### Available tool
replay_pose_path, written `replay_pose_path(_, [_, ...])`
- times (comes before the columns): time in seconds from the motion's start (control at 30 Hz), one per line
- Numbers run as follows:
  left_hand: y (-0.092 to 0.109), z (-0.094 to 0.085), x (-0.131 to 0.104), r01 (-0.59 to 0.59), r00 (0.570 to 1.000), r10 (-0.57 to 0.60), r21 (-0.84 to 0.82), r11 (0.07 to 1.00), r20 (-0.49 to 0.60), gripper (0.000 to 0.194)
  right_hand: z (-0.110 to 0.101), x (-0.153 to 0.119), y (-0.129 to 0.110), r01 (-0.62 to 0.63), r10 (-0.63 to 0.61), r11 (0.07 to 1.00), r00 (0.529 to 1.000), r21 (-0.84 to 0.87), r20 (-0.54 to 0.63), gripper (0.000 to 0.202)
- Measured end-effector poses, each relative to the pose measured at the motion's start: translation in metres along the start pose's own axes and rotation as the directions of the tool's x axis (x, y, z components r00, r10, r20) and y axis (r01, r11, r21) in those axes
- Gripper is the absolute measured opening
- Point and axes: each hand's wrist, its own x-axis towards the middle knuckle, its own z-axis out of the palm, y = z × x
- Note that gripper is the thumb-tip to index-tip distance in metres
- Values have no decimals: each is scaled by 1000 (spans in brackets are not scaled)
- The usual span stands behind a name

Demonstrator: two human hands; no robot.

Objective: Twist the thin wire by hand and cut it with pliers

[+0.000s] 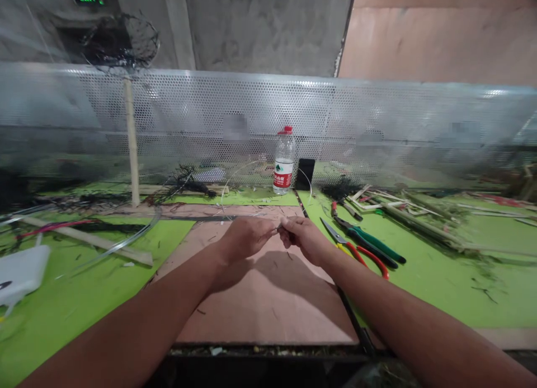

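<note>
My left hand (247, 237) and my right hand (302, 238) meet above the wooden board (268, 304), fingers closed in a pinch. Between the fingertips shows a small dark end of something thin, mostly hidden by the fingers. A thin pale wire (227, 182) curves in a wide loop beyond the hands, passing near the bottle; it appears to run back to the fingers, though its ends are hidden. To the right of my right hand lie red-handled scissors (363, 255) and green-handled pliers (371, 242).
A water bottle (283, 167) and a dark phone-like slab (305, 174) stand before the perforated metal screen (201, 113). Left are a wooden stick (84, 239), an upright pole (131, 141) and a white object (23, 276). Bamboo strips (419, 223) and dark wire tangles lie about.
</note>
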Motion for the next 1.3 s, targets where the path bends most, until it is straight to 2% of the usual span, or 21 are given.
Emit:
replay_pose_path(0.13, [0,0,1,49,999,-48,-48,998,24,30,-3,2,2,26,-25,996,1000,-82,3,30])
replay_pose_path(0.23, [1,-2,4,135,990,-123,-190,973,71,31,-4,2,1,67,-67,988,998,-143,1,28])
replay_pose_path(0.37, [1,-5,8,225,969,-151,-443,868,197,34,-4,0,-2,121,-118,966,993,-230,28,28])
replay_pose_path(0.43, [0,-5,9,262,959,-166,-500,826,229,35,-4,0,-1,119,-118,957,993,-266,22,31])
replay_pose_path(0.5, [-4,-2,8,270,961,-209,-468,841,178,33,-5,2,2,84,-84,958,996,-275,13,34])
replay_pose_path(0.57, [-9,2,6,250,968,-233,-360,899,91,30,-8,4,6,29,-27,958,1000,-284,13,37])
replay_pose_path(0.63, [-16,5,4,245,969,-241,-247,937,48,27,-13,6,8,-3,5,930,1000,-367,5,40])
replay_pose_path(0.7, [-23,6,2,240,970,-242,-191,952,16,25,-22,7,5,14,-27,839,999,-543,-16,38])
replay_pose_path(0.77, [-27,6,1,248,966,-257,-185,951,-27,25,-36,5,-5,36,-97,687,994,-726,-42,32])
replay_pose_path(0.83, [-28,5,1,273,950,-296,-194,942,-98,25,-55,0,-21,2,-151,558,984,-830,-99,36])
replay_pose_path(0.9, [-27,3,1,305,926,-337,-190,933,-170,27,-78,-10,-41,-92,-168,453,968,-887,-186,39])
replay_pose_path(0.93, [-27,3,1,321,913,-355,-183,929,-201,27,-90,-16,-49,-149,-187,370,955,-917,-231,37])
replay_pose_path(1.0, [-27,2,1,347,891,-381,-171,922,-248,27,-116,-29,-61,-311,-216,141,917,-940,-335,34])
replay_pose_path(1.1, [-29,1,1,365,866,-404,-179,914,-294,26,-150,-50,-62,-449,-79,-102,893,-888,-442,39])
replay_pose_path(1.13, [-29,1,1,368,862,-410,-187,911,-299,26,-158,-55,-58,-446,10,-145,892,-883,-452,41])
replay_pose_path(1.2, [-29,0,1,374,852,-422,-206,904,-310,27,-167,-64,-50,-461,120,-154,869,-874,-480,42])
replay_pose_path(1.3, [-28,-1,1,380,840,-437,-225,897,-322,28,-165,-69,-42,-439,138,-175,875,-881,-464,41])
